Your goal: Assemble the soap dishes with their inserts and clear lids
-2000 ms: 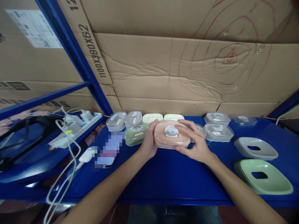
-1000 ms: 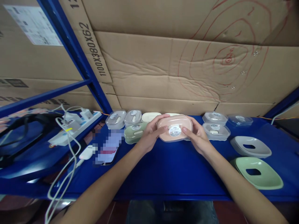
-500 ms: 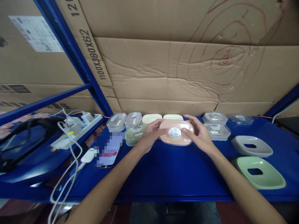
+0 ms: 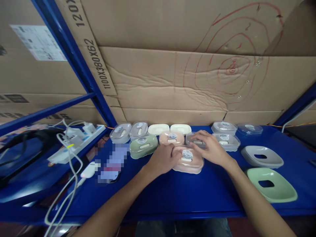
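Note:
In front of me on the blue table is a pink soap box (image 4: 189, 166) with a clear lid and a round sticker. My left hand (image 4: 164, 156) is closed at its left side. Just behind it, my right hand (image 4: 211, 146) curls over a greyish clear-lidded soap box (image 4: 189, 139), thumb in front and fingers on top, partly hiding it. Another pink soap box (image 4: 170, 136) stands to the left of that one. A green lidded soap box (image 4: 143, 146) sits further left.
Two grey lidded boxes (image 4: 120, 132) and two cream dishes (image 4: 159, 129) line the back. At right are clear-lidded boxes (image 4: 225, 141), a grey dish (image 4: 261, 156) and a green dish (image 4: 271, 184). A phone (image 4: 112, 164), cables and a power strip (image 4: 79, 144) lie left.
The pink soap box held up in both hands now rests lower, on the table. My right hand has left it and moved onto the greyish box behind. More boxes show.

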A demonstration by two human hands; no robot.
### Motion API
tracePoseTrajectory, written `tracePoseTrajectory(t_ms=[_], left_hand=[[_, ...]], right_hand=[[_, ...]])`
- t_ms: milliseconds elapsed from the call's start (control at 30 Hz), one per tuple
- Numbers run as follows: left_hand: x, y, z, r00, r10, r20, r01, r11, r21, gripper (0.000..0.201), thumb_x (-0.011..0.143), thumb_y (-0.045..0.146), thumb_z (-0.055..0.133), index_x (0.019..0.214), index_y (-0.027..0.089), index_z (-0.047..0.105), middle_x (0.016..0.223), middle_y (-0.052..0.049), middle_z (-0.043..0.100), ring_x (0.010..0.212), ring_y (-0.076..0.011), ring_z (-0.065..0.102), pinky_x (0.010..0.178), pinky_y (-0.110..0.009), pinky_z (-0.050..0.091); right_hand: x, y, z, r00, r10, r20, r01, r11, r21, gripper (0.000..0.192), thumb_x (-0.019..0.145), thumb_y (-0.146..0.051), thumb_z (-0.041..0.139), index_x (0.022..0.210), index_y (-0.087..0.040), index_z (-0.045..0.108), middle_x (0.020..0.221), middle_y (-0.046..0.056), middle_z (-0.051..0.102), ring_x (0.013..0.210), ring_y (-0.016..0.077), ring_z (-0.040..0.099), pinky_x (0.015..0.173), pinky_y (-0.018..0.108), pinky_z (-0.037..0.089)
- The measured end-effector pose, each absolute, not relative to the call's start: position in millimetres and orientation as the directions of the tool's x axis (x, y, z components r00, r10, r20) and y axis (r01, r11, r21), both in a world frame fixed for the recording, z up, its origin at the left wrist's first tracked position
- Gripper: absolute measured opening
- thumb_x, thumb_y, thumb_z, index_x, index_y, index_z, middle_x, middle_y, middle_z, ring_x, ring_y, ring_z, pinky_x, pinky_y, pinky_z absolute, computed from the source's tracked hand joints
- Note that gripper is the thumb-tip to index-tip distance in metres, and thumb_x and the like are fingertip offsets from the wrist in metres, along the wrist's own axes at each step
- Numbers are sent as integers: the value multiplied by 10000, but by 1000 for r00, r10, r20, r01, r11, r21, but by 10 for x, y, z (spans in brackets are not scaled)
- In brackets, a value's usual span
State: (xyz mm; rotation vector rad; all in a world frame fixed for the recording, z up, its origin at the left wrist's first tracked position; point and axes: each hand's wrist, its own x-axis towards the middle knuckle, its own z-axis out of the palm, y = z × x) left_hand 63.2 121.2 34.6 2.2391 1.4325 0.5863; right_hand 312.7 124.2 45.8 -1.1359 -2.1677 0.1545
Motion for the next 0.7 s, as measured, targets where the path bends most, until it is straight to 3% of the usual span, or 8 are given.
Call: tracePoseTrajectory(t_ms=[67, 167, 267, 367, 467, 700], left_hand=[[653, 1173, 339, 337, 918, 207, 858, -390, 333, 407, 1029, 507, 539, 956, 153, 725, 902, -165, 767, 868, -347, 755, 773, -454, 572], [673, 1102, 342, 359, 875, 324, 862, -444, 246, 439, 1028, 536, 542, 1076, 143, 733, 964, -177, 778, 944, -371, 751, 822, -497, 594], [686, 1058, 313, 588, 645, 488, 639, -741, 209, 444, 956, 500, 664, 1243, 164, 701, 1186, -178, 756, 1186, -379, 683, 1011, -536, 579], [710, 1070, 216, 747, 425, 512, 418, -898, 135, 425, 949, 376, 699, 1324, 180, 665, 1388, -178, 681, 1338, -374, 592, 1155, -549, 505], [740, 1117, 106, 763, 421, 490, 419, -900, 121, 407, 999, 291, 673, 1390, 191, 622, 1481, -179, 629, 1370, -364, 572, 1172, -557, 492], [756, 1165, 38, 765, 427, 482, 430, -896, 111, 507, 1014, 370, 747, 1447, 168, 579, 1540, -193, 593, 1441, -362, 546, 1231, -553, 459]], right_hand=[[3157, 1268, 446, -375, 761, 529, 698, 608, -380, 186, 1062, -373, 632, 1077, -240, 761, 1121, 90, 771, 1079, 282, 698, 981, 483, 547], [3202, 1311, 432, -313, 757, 573, 735, 576, -359, 201, 1059, -367, 618, 1067, -229, 764, 1128, 99, 771, 1088, 296, 697, 1006, 502, 536], [3233, 1348, 424, -246, 760, 601, 752, 541, -377, 222, 1060, -377, 597, 1037, -230, 763, 1106, 105, 775, 1075, 308, 700, 1004, 507, 532], [3268, 1379, 425, -199, 767, 610, 754, 517, -405, 248, 1062, -422, 596, 1029, -241, 763, 1092, 100, 780, 1060, 308, 706, 1004, 506, 528], [3334, 1411, 426, -146, 779, 610, 765, 480, -430, 272, 1061, -448, 590, 1029, -241, 763, 1075, 96, 781, 1048, 299, 710, 992, 489, 531], [3417, 1500, 455, -132, 803, 582, 808, 427, -406, 283, 1047, -429, 586, 1052, -222, 779, 1069, 96, 789, 1033, 292, 731, 984, 461, 545]])
